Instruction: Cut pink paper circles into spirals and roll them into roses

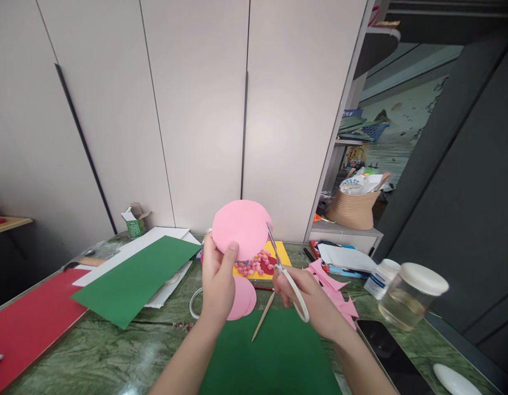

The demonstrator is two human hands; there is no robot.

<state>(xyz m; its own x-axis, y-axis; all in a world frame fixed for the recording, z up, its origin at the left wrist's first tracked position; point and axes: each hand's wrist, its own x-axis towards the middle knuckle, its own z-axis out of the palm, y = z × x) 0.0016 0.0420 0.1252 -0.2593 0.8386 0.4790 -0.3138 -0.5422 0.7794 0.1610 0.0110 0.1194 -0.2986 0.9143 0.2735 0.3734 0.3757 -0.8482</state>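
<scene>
My left hand pinches a round pink paper disc, thumb on the near face, raised above the table. In my right hand is a pair of scissors with white handles; the blades touch the right edge of the disc. Below, pink paper circles lie stacked beside my left wrist. Small pink rolled pieces rest on a yellow sheet behind my hands. A pointed wooden stick lies on the green sheet between my forearms.
Pink paper scraps, a black phone, a jar of liquid and a white bottle stand or lie at right. Green card, red card and a small box are at left. Cabinet doors rise behind.
</scene>
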